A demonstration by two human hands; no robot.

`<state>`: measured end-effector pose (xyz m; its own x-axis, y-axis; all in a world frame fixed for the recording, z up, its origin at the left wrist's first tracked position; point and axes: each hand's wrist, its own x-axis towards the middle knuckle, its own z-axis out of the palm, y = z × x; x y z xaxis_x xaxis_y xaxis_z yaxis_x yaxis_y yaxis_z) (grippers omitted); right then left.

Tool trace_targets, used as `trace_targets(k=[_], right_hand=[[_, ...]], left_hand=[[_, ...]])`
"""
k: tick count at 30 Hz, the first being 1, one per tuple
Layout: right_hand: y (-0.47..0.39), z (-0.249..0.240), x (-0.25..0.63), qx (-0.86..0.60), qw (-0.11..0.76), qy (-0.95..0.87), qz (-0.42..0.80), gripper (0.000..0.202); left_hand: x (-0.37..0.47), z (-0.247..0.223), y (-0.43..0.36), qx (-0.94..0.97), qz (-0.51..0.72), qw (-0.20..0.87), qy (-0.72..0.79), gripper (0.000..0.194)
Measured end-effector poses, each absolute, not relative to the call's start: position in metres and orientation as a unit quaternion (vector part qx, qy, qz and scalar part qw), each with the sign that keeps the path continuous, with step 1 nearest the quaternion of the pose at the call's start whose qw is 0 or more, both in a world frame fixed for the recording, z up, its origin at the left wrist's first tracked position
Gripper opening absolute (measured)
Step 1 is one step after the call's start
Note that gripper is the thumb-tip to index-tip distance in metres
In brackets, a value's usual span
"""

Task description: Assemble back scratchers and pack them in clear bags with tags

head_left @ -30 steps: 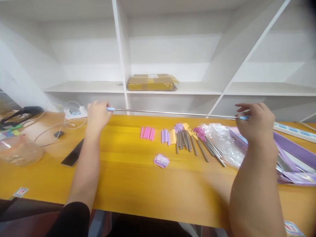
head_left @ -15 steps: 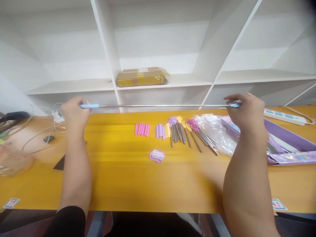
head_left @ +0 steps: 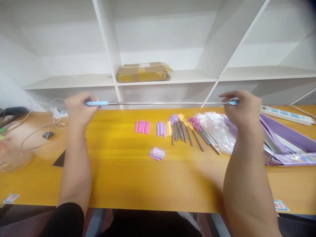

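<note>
A long thin metal rod (head_left: 168, 103) with light blue ends is stretched level above the back of the table. My left hand (head_left: 81, 107) is closed on its blue handle (head_left: 100, 103). At the other end, my right hand (head_left: 242, 107) pinches the small blue tip (head_left: 233, 102). Below the rod lie pink tubes (head_left: 142, 127), purple tubes (head_left: 161, 128) and yellow tubes (head_left: 168, 128). Beside them several metal rods (head_left: 181, 131) have purple, yellow and pink claw-shaped heads. Nearer me is a small stack of purple cards (head_left: 157, 153).
Clear plastic bags (head_left: 217, 130) and an open purple box (head_left: 288, 135) lie at the right, by a power strip (head_left: 287, 115). Cables (head_left: 37, 126) lie at the left. A taped cardboard box (head_left: 144, 72) sits on the white shelf behind.
My left hand has moved slightly right and my right hand slightly left, both still holding the rod, whose visible span between the blue ends is shorter. The view has shifted slightly.
</note>
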<state>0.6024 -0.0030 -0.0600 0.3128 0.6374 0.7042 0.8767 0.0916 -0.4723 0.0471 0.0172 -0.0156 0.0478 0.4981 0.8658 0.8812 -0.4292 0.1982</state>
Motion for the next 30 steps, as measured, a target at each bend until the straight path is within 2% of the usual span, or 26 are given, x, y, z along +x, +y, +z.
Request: trace_targets(k=[4, 7, 9, 11, 14, 19, 27, 30], right_hand=[[-0.008, -0.076, 0.484, -0.542, 0.527, -0.646, -0.102, 0.046], [-0.023, -0.093, 0.406, -0.498, 0.484, -0.716, -0.065, 0.046], [-0.030, -0.099, 0.387, -0.484, 0.460, -0.743, -0.043, 0.046], [-0.031, -0.099, 0.389, -0.475, 0.456, -0.752, -0.036, 0.046], [-0.028, -0.093, 0.408, -0.478, 0.472, -0.739, -0.047, 0.046], [-0.027, -0.086, 0.422, -0.487, 0.479, -0.728, -0.064, 0.045], [-0.041, -0.075, 0.423, -0.486, 0.484, -0.719, -0.114, 0.049], [-0.050, -0.067, 0.423, -0.472, 0.481, -0.725, -0.141, 0.046]], left_hand=[[0.135, -0.036, -0.007, -0.675, -0.485, 0.189, -0.523, 0.021], [0.176, -0.048, -0.034, -0.724, -0.456, 0.239, -0.459, 0.024], [0.181, -0.049, -0.048, -0.754, -0.427, 0.261, -0.426, 0.021], [0.175, -0.047, -0.053, -0.777, -0.397, 0.247, -0.422, 0.018], [0.166, -0.045, -0.049, -0.807, -0.377, 0.166, -0.423, 0.015], [0.171, -0.048, -0.040, -0.830, -0.406, 0.068, -0.376, 0.028], [0.176, -0.043, -0.046, -0.846, -0.427, 0.114, -0.299, 0.006], [0.173, -0.039, -0.046, -0.840, -0.453, 0.137, -0.264, 0.007]])
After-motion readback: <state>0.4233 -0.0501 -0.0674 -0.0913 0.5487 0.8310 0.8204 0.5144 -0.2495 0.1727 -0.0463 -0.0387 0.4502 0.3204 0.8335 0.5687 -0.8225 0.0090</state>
